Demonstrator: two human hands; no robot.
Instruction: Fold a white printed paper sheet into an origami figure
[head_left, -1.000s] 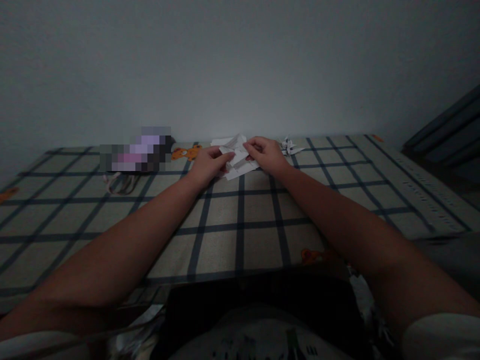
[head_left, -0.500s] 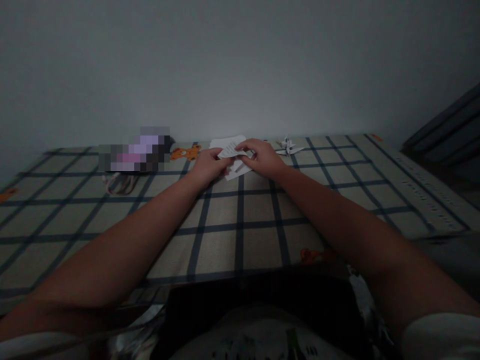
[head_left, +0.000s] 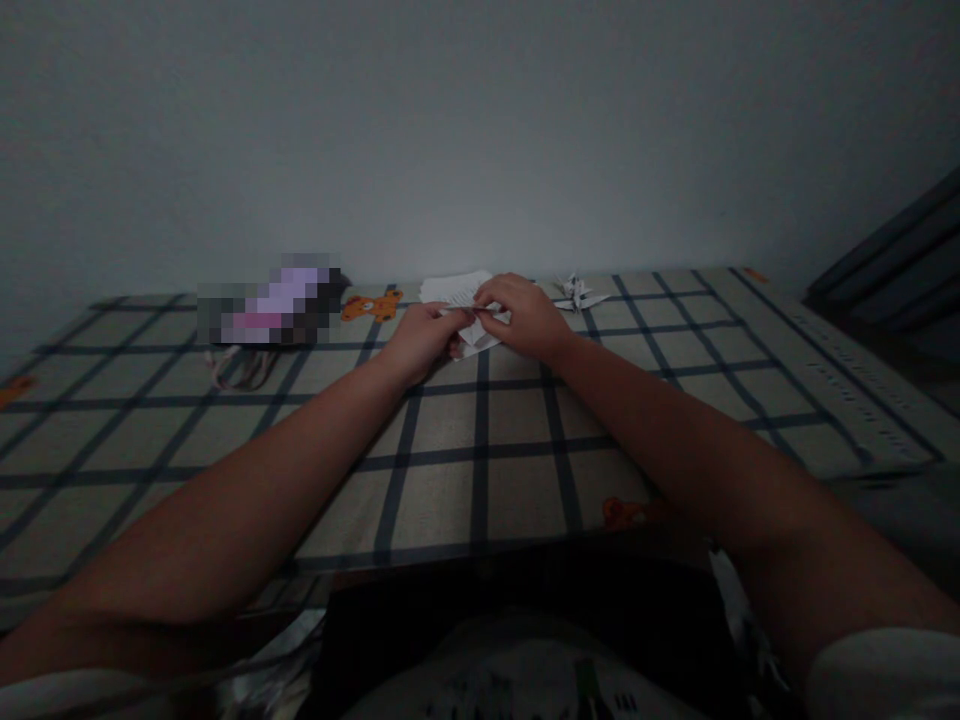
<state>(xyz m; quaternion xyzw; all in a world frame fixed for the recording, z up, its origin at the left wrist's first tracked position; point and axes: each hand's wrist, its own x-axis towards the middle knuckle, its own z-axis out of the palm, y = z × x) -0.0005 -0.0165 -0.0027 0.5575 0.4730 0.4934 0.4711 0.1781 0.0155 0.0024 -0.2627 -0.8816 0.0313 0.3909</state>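
Between my two hands is a small folded piece of printed paper (head_left: 475, 334), white with rows of dark print. My left hand (head_left: 426, 338) pinches its left side, thumb on top near the middle. From the right, my right hand (head_left: 519, 314) grips the paper with thumb and fingertips close to my left thumb. The fingers hide part of the folds. Behind and under my hands lie white paper sheets (head_left: 444, 288) on the cloth. A folded paper crane (head_left: 577, 293) sits just right of my right hand.
A checked tablecloth (head_left: 442, 500) with orange bear prints covers the table, which meets a plain wall (head_left: 480, 140). At the back left lies a blurred purple and dark object (head_left: 289, 300) with a looped strap (head_left: 238, 370). Dark slatted furniture (head_left: 900, 260) stands at the far right.
The raised flap of the paper has been pressed lower and my fingertips have come closer together over it. My left hand has shifted slightly to the right.
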